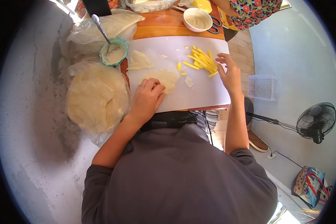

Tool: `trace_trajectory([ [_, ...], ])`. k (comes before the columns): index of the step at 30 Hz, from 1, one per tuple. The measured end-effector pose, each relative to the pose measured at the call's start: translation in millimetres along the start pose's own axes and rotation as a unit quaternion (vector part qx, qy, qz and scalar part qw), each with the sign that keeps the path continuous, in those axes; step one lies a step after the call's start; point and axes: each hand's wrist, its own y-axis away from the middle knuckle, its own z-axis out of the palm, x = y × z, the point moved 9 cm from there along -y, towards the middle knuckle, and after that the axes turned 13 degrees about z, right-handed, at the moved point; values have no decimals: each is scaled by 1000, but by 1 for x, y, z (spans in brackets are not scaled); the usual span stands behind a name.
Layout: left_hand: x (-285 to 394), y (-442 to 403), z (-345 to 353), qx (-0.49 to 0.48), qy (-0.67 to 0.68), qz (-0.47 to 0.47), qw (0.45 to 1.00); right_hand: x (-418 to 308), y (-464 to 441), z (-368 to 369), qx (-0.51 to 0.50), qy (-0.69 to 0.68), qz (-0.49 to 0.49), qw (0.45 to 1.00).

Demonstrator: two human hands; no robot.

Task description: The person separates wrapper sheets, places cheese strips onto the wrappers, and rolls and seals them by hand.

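Observation:
On the white board [175,46] lies a thin, pale spring roll wrapper [170,80]. The bent fingers of my left hand [147,95] are closed at the wrapper's left side and cover part of it. My right hand [230,72] hovers at the board's right edge, fingers apart and holding nothing, beside a pile of yellow sticks [203,61], perhaps cheese. A folded piece of wrapper [139,61] lies farther back on the left. Small yellow bits and white scraps are scattered between the wrapper and the pile.
To the left, a large stack of wrappers [97,99] sits in clear plastic. Behind it stands a teal-rimmed bowl [103,58] of white paste with a spoon [100,27]. A white bowl [198,19] and scissors [215,25] are at the back, near another person's patterned clothing [255,11].

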Motion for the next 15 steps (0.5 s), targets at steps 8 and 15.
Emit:
trace_trajectory([
  [8, -1, 4, 3, 29, 42, -23, 998, -37, -4, 24, 57, 100, -108, 987],
  [15, -2, 5, 1, 22, 65, -28, 997, -45, -3, 24, 41, 94, -79, 992],
])
